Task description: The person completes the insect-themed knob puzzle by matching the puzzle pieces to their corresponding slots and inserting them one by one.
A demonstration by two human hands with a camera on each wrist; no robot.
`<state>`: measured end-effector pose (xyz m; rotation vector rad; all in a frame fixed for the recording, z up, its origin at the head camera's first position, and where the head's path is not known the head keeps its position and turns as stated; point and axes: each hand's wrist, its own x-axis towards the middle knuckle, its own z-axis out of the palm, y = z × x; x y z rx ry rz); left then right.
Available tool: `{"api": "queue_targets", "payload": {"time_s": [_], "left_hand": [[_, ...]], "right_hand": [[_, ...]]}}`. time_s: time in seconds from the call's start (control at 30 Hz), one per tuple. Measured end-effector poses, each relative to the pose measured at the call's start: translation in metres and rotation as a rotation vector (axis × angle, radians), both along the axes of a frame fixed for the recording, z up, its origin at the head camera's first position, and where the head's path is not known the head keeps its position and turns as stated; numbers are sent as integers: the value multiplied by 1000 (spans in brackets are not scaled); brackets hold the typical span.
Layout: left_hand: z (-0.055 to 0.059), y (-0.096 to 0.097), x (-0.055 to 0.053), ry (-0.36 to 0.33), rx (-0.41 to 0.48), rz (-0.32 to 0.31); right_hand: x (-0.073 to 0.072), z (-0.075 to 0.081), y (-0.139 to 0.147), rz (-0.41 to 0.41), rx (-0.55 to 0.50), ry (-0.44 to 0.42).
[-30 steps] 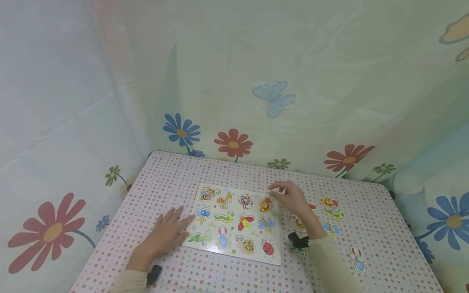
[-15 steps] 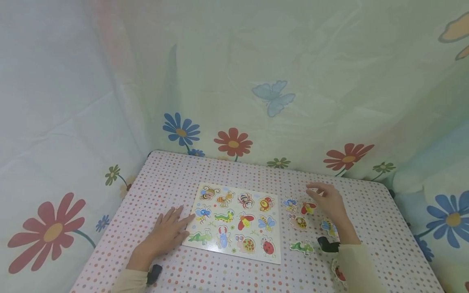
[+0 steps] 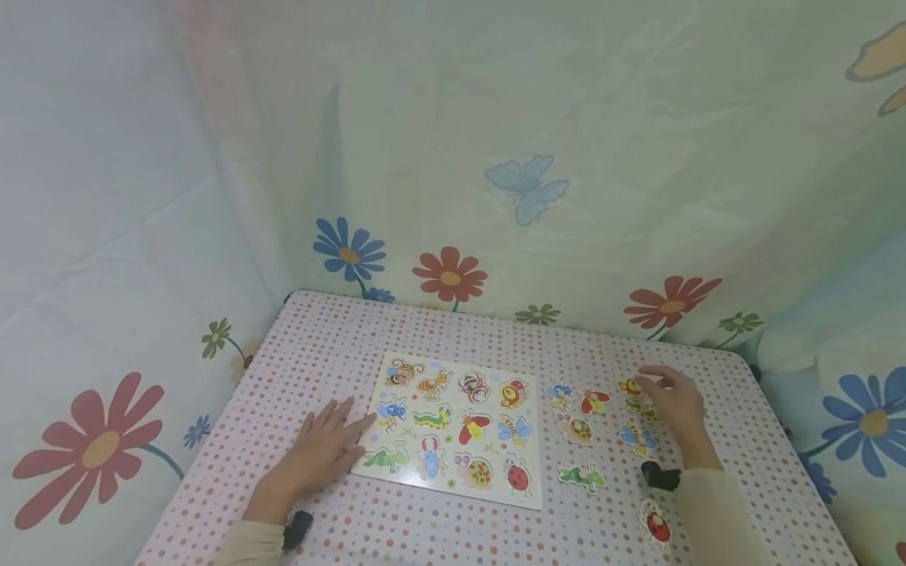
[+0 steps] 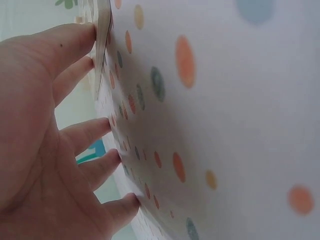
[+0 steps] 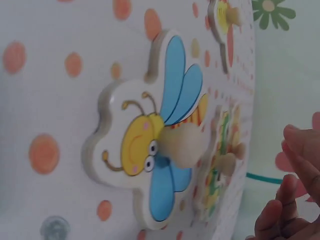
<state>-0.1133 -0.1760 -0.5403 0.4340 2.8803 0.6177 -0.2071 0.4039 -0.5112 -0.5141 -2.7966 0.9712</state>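
Note:
My left hand lies with spread fingers at the left edge of a flat puzzle board printed with insects. In the left wrist view, the thumb and index fingertip are right at the board's edge, the other fingertips on the dotted cloth. My right hand, fingers loosely bent and nothing seen between them, hovers at the right group of knobbed pieces. Its fingertips overlap a red-and-yellow piece and a green caterpillar piece. Nearer the wrist lies a blue-winged insect piece with a round wooden knob.
More pieces lie right of the board: a blue insect, a red-winged bug, a snail, a green grasshopper and a ladybird. Printed fabric walls stand behind the dotted table.
My right hand has moved from the board's upper right corner rightward over the loose pieces, uncovering several and the ladybird. The sleeve now hides the blue beetle piece. My left hand stays put.

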Motion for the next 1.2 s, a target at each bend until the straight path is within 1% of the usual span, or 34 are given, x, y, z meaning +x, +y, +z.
{"api": "queue_targets", "payload": {"time_s": [0.1, 0.17, 0.4, 0.53, 0.7, 0.77, 0.93, 1.2], "left_hand": [[0, 0, 0, -2, 0, -1], [1, 0, 0, -4, 3, -2], [2, 1, 0, -3, 11, 0], [2, 1, 0, 0, 9, -1], [1, 0, 0, -1, 11, -2], [1, 0, 0, -1, 15, -3], [0, 0, 0, -1, 12, 0], [1, 0, 0, -22, 10, 13]], "right_hand": [[-2, -3, 3, -63, -27, -65], [-3, -5, 4, -84, -41, -97], [-6, -12, 9, -103, -70, -182], [-8, -16, 10, -105, -58, -211], [-10, -18, 9, -123, -34, -218], [-11, -19, 8, -129, -21, -208], [-11, -21, 6, -116, 15, -190], [-8, -9, 0, -51, 35, -161]]}}
